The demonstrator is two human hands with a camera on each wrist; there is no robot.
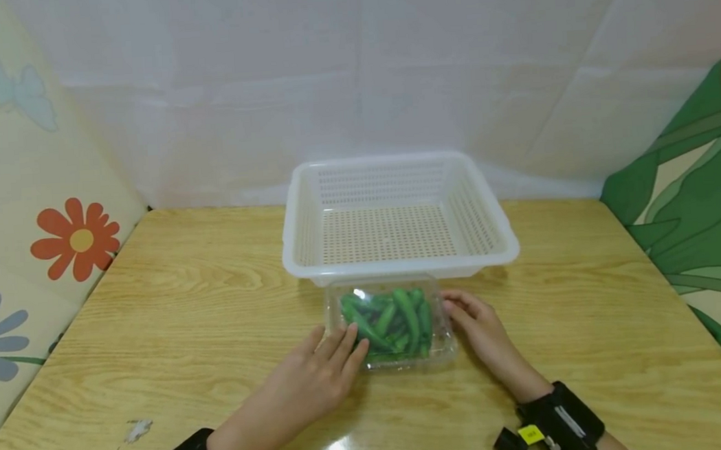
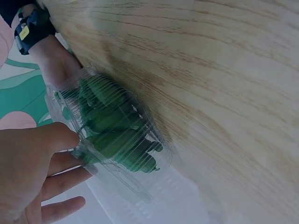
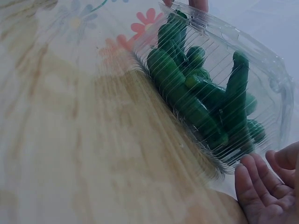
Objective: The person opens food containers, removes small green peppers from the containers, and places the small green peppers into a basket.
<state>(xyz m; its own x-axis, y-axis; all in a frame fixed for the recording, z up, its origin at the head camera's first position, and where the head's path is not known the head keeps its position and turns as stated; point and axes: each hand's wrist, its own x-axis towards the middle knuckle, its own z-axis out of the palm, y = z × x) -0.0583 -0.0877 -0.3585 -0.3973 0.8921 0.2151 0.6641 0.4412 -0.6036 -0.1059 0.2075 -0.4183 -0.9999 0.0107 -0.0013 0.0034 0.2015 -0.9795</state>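
Observation:
A clear plastic clamshell box point(image 1: 442, 349) lies in the middle of the wooden table, in front of a white basket point(image 1: 492, 253). Green peppers point(image 1: 396, 322) show through its ribbed plastic. My left hand point(image 1: 323, 372) holds the box by its front left corner, with fingers over the lid and the thumb point(image 2: 63, 136) at its edge in the left wrist view. At the opposite end is my right hand point(image 1: 481, 331), fingers relaxed. In the right wrist view, its fingertips point(image 3: 245, 163) are right at the box's lower corner.
The perforated basket stands upright behind the box, near a white cloth backdrop point(image 1: 216, 89). Flower-patterned panels point(image 1: 0, 206) border the table's left and right sides. A worn patch point(image 1: 139, 429) marks the tabletop at front left. Both wrists wear black bands point(image 1: 561, 419).

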